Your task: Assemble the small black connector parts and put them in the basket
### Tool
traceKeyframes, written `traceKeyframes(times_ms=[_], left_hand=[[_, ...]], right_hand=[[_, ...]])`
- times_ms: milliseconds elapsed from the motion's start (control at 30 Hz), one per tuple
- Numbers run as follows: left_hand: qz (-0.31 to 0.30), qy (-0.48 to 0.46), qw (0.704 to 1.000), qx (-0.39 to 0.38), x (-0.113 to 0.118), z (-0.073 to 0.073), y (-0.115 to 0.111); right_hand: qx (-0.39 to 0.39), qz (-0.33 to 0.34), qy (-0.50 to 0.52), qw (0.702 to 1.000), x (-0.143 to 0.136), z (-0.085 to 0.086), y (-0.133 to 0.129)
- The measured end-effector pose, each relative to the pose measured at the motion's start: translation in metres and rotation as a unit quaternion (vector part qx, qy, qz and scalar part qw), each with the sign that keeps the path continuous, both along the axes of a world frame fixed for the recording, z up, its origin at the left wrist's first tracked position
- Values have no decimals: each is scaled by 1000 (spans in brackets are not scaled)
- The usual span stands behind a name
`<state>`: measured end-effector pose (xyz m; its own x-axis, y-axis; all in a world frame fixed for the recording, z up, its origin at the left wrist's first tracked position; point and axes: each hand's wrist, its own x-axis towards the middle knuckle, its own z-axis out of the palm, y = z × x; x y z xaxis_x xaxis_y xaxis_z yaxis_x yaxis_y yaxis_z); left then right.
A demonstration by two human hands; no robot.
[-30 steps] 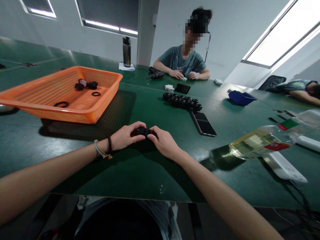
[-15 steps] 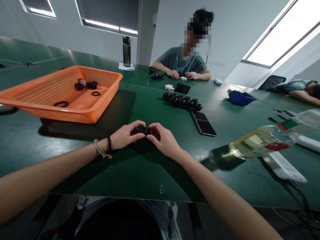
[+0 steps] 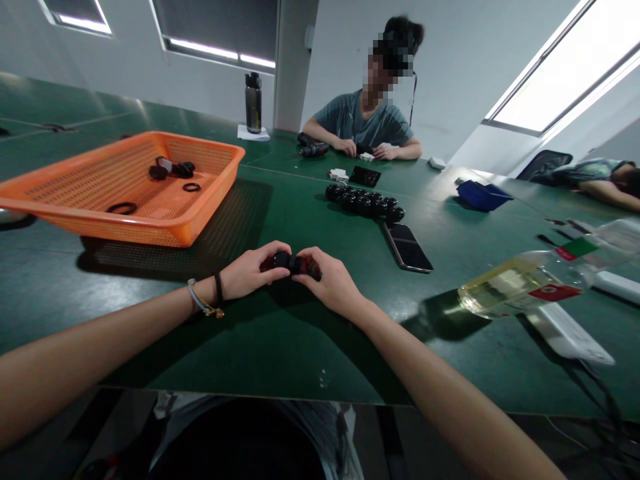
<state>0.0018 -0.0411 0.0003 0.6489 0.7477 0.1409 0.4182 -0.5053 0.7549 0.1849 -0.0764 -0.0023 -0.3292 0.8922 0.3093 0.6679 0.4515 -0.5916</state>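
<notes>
Between my hands, above the green table (image 3: 300, 360), is a small black round part (image 3: 287, 261). My left hand (image 3: 253, 270) grips its left end with thumb and fingers. Thumb and fingers of my right hand (image 3: 327, 279) close on its right side, and the palm side of that hand is partly hidden. Beyond them lies a cluster of several shiny black round parts (image 3: 363, 202), beside a phone (image 3: 409, 247). An orange basket (image 3: 185, 232) at the left holds black rings (image 3: 191, 187) and other dark pieces (image 3: 184, 170).
A bottle of yellow liquid (image 3: 520, 285) and a white power strip (image 3: 570, 333) are at the right. Farther back are a blue tray (image 3: 483, 195), a power drill (image 3: 313, 148), a dark bottle (image 3: 253, 103) and a seated person (image 3: 367, 123) handling small parts.
The fingers of my right hand have shifted slightly around the black part. Across the table, the person's head has moved a little to the left.
</notes>
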Motion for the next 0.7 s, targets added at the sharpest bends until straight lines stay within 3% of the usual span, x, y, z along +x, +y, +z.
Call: traceKeyframes(times_ms=[700], left_hand=[[-5, -1, 1000, 1, 0, -1, 0]], right_hand=[[-16, -8, -33, 999, -1, 1, 0]])
